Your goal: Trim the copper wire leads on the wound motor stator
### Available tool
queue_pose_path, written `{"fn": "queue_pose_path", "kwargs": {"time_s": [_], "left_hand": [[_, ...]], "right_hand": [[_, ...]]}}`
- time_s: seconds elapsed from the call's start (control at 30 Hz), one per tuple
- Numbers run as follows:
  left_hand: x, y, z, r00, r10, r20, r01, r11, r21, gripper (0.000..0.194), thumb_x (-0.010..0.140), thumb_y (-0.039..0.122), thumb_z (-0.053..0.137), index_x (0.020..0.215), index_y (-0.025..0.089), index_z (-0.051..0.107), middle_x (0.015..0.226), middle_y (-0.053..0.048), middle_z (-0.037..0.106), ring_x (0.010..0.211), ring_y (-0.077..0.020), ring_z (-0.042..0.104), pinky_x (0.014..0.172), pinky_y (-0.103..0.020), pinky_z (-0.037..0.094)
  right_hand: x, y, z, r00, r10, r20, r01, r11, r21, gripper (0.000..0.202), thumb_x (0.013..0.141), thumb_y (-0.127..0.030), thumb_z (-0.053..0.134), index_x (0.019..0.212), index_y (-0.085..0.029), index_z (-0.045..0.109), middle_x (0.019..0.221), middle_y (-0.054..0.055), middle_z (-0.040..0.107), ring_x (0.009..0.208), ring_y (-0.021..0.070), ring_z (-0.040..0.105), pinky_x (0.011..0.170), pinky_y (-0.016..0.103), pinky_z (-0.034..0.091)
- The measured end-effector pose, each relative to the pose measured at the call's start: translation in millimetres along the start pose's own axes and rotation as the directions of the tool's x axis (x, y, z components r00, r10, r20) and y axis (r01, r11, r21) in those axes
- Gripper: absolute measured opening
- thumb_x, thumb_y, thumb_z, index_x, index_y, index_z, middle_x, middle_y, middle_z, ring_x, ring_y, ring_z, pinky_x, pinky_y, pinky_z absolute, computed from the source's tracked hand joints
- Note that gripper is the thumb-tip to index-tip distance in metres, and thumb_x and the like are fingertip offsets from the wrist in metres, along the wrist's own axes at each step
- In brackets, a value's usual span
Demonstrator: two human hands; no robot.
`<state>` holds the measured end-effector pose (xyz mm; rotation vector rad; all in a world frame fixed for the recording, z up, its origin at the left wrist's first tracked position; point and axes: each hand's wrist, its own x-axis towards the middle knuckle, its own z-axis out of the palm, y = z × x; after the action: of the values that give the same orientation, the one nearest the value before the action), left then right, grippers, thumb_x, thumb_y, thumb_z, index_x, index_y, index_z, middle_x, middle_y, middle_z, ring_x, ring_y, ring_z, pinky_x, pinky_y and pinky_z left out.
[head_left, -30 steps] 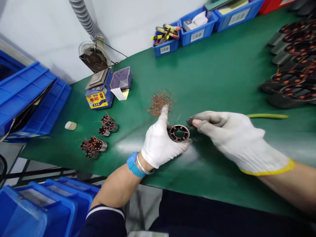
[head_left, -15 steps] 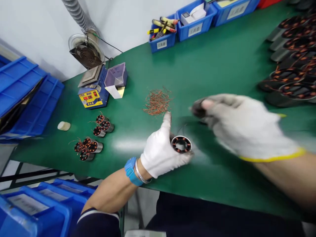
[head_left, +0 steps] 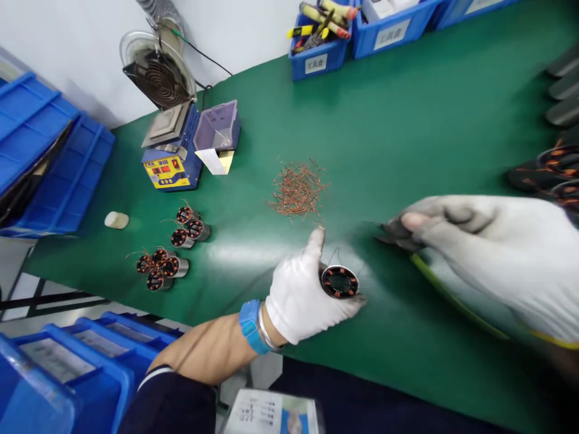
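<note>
One wound stator [head_left: 339, 281] sits gripped in the gloved left hand [head_left: 301, 296], fingers curled round its metal shell, its copper coils facing up, just above the green table [head_left: 407, 138]. Right of the stator, the gloved right hand [head_left: 488, 253] is pinched shut at thumb and forefinger; what it grips cannot be told. Beyond the stator lies a heap of copper wire clippings [head_left: 297, 189]; far to its left, seven small stators [head_left: 174, 247].

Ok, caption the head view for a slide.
Gloved left hand holds a wound stator above the green bench; right hand pinches beside it.
</note>
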<state>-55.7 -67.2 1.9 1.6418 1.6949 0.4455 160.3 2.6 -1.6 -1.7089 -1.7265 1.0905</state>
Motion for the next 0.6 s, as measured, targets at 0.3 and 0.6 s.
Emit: {"fn": "queue_pose_path", "kwargs": {"time_s": [0.3, 0.6], "left_hand": [[18, 1, -18.9, 0.992, -0.095, 0.087, 0.117, 0.946, -0.303, 0.046, 0.066, 0.042, 0.080, 0.102, 0.015, 0.070, 0.092, -0.006, 0.069, 0.082, -0.0193, 0.064, 0.075, -0.033, 0.055], [31, -10, -7.2, 0.975, -0.217, -0.043, 0.098, 0.599, -0.795, 0.026, 0.076, 0.041, 0.065, 0.075, 0.020, 0.050, 0.059, 0.006, 0.054, 0.048, -0.0086, 0.052, 0.047, -0.022, 0.042]], "right_hand": [[-45, 18, 40, 0.701, -0.691, 0.177, 0.659, 0.533, -0.531, 0.055, 0.062, -0.059, 0.079, 0.094, -0.015, 0.071, 0.099, 0.015, 0.071, 0.093, 0.0370, 0.065, 0.086, 0.054, 0.055], [-31, 14, 71, 0.735, -0.673, 0.077, 0.621, 0.624, -0.474, 0.035, 0.072, -0.046, 0.071, 0.094, -0.018, 0.070, 0.104, 0.010, 0.069, 0.095, 0.0315, 0.060, 0.094, 0.050, 0.048]]}}
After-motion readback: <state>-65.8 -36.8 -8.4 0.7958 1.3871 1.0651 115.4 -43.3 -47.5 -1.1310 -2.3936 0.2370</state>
